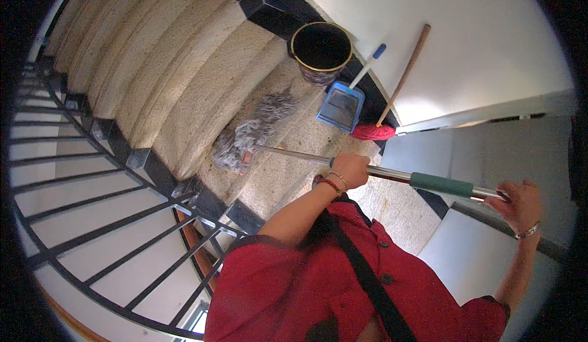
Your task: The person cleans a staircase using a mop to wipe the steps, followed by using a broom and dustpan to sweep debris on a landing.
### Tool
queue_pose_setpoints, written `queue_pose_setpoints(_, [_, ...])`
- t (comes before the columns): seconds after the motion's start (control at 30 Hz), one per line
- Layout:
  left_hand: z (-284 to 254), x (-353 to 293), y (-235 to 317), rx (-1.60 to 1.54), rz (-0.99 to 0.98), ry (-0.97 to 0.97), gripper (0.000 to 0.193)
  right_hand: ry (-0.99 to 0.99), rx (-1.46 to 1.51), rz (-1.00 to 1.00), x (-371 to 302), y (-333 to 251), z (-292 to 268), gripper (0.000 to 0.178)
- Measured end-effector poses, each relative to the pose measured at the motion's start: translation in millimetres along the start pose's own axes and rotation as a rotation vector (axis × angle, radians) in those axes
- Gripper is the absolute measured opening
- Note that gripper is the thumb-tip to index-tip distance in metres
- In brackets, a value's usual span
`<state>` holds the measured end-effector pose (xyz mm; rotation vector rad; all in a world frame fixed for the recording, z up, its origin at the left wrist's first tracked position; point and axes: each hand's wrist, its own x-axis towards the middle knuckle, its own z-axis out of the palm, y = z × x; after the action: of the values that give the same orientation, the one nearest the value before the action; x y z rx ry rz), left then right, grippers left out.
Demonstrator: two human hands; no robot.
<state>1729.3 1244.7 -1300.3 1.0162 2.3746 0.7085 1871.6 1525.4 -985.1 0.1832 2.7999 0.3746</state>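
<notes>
My left hand (351,170) is closed around the metal pole of a mop (392,173), about midway along it. Farther right, my right hand (520,206) grips the pole near its upper end, beyond the green sleeve (442,184). From my left hand the pole runs leftward to the shaggy grey mop head (254,130), which lies spread on a stone step (288,176). Beaded bracelets ring my left wrist, and a band circles the right one.
Curved stone stairs (177,48) fill the upper left, bordered by a black metal railing (116,222). Against the white wall stand a dark bucket (318,75) with a yellow rim, a blue dustpan (340,106) and a red broom (373,132) with a wooden handle.
</notes>
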Motion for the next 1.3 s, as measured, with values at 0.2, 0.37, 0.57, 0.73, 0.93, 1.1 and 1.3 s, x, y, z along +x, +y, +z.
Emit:
queue_pose_setpoints(0.2, [8.0, 13.8, -1.3, 0.021, 0.038, -0.063, 0.013, 0.055, -0.049, 0.002, -21.2, -1.7, 28.7, 0.037])
queue_pose_setpoints(0.37, [27.6, 20.9, -20.3, 0.046, 0.137, -0.131, 0.012, -0.152, 0.059, 0.046, -30.7, -18.2, 50.0, 0.032])
queue_pose_setpoints(0.57, [23.9, 11.0, -27.0, 0.055, 0.101, -0.064, 0.012, -0.291, 0.108, 0.082, -34.9, -34.8, 52.6, 0.033])
queue_pose_setpoints(0.73, [14.5, -9.7, -29.9, -0.067, 0.029, 0.232, 0.009, -0.007, -0.088, -0.124, -28.2, -42.0, 28.1, 0.042])
queue_pose_setpoints(0.93, [106.6, -24.9, -10.1, 0.019, 0.003, 0.751, 0.015, 0.06, -0.267, -0.247, -79.6, -15.8, 117.3, 0.048])
queue_pose_setpoints(1.1, [208.5, -31.7, 11.5, 0.052, 0.068, 0.758, 0.018, 0.098, -0.196, -0.352, -140.8, 25.2, 248.7, 0.073])
queue_pose_setpoints(1.3, [297.2, -48.4, 88.0, 0.134, -0.058, 0.6, 0.01, -0.003, 0.069, -0.383, -210.2, 90.2, 323.2, 0.07])
